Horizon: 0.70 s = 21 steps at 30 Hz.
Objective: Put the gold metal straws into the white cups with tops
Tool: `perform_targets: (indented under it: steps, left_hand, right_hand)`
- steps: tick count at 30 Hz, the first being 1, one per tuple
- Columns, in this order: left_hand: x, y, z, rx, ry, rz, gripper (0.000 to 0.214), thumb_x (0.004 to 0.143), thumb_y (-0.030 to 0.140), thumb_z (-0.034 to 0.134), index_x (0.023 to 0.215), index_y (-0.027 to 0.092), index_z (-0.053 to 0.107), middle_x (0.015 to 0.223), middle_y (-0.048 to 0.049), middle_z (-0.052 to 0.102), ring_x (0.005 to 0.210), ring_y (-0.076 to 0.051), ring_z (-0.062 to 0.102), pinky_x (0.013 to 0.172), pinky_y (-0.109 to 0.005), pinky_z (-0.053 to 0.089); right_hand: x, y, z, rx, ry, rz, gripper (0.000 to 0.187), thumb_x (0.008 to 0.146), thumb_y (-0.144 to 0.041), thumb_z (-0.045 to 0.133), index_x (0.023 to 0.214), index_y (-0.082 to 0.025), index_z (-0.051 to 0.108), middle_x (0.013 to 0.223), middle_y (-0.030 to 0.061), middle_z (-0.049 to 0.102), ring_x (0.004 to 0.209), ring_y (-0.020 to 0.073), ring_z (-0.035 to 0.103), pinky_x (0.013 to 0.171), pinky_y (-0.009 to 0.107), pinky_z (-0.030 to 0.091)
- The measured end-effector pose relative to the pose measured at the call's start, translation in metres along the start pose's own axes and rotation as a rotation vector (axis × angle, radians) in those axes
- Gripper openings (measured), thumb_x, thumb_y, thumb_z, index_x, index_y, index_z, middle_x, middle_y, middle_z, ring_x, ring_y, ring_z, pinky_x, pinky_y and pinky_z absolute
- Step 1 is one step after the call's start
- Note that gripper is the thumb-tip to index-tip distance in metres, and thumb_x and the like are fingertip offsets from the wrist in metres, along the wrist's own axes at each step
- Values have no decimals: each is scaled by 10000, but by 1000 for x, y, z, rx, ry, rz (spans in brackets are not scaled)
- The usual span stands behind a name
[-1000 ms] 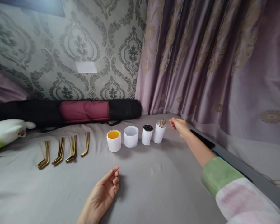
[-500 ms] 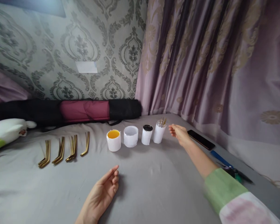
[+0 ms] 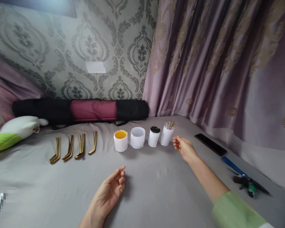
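Note:
My left hand [image 3: 109, 191] rests on the grey sheet [image 3: 156, 190], palm up, fingers loosely apart and holding nothing. Just right of a row of white cups, my right hand [image 3: 184, 147] hovers with fingers loosely curled and nothing visible in them. The nearest cup [image 3: 167, 134] holds thin gold sticks. Beside it stand a black-topped cup [image 3: 154, 136], a wide white cup [image 3: 137, 137] and a cup with a yellow inside [image 3: 120, 141]. Bent gold straws [image 3: 73, 147] lie in small groups to the left.
A black and maroon long bag [image 3: 85, 109] lies along the wall. A white and green plush toy [image 3: 14, 131] sits at the left. A dark phone [image 3: 210, 144], a blue tool [image 3: 232, 165] and dark clippers [image 3: 248, 185] lie at the right by the curtain [image 3: 216, 63].
My right hand has drawn back from above the stick cup, down and towards me. The view has shifted, showing more of the tools at the right. My left hand has stayed put.

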<state>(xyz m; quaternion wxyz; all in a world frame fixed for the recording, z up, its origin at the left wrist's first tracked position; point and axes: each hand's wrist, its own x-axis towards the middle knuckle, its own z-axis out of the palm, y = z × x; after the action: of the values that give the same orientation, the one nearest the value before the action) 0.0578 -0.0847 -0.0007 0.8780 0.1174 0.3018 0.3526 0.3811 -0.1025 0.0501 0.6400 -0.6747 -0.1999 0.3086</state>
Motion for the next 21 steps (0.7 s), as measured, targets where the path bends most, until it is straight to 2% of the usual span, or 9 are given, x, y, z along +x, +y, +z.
perform_targets:
  steps: [6, 14, 21]
  left_hand:
    - [1, 0, -1, -27, -5, -11, 232, 761, 114, 512, 992, 97, 522, 738, -21, 509, 549, -52, 461, 460, -172, 424]
    - [-2, 1, 3, -65, -1, 0, 256, 751, 152, 539, 998, 90, 510, 733, -20, 509, 549, -54, 461, 464, -173, 418]
    - [-2, 0, 2, -84, -42, 9, 233, 756, 173, 538, 976, 101, 518, 731, -22, 517, 553, -54, 476, 466, -166, 406]
  right_hand:
    - [-23, 22, 21, 95, -52, 96, 153, 697, -294, 577, 687, -142, 585, 551, 17, 583, 428, 73, 506, 407, 188, 392]
    - [-61, 48, 69, 107, -242, 235, 163, 699, -302, 563, 701, -140, 586, 564, -8, 548, 433, 51, 477, 397, 158, 366]
    - [-78, 56, 101, 34, -358, 199, 218, 707, -354, 528, 728, -143, 577, 589, -12, 540, 453, 48, 480, 407, 153, 361]
